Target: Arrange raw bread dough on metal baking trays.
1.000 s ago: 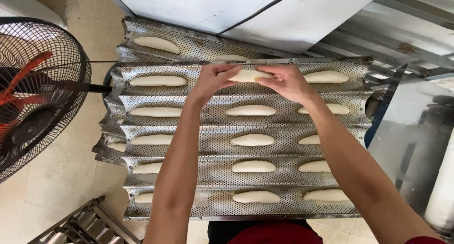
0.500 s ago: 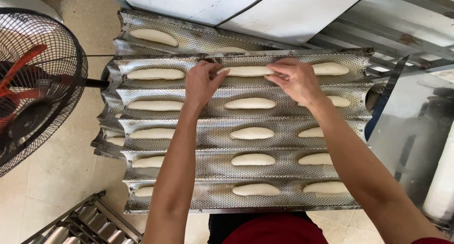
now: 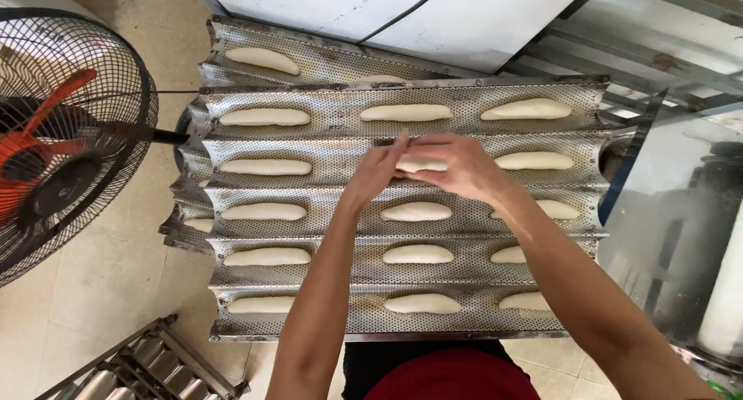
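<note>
**Both hands on a dough piece in the second groove**

I am holding my left hand and my right hand together over the middle of the perforated metal tray. Both are pinching the same pale dough piece, which is lying in the second groove from the far edge; my left fingers are pressing at its left end while my right hand is cupping over its right end. Most of the piece is hiding under my fingers.

Other dough pieces are lying in three columns along the grooves, each well apart from its neighbour. A second tray is peeking out beyond the far edge, carrying one more dough piece. A black caged fan with orange blades is standing to my left on the tiled floor. A metal rack is showing at the lower left corner.
</note>
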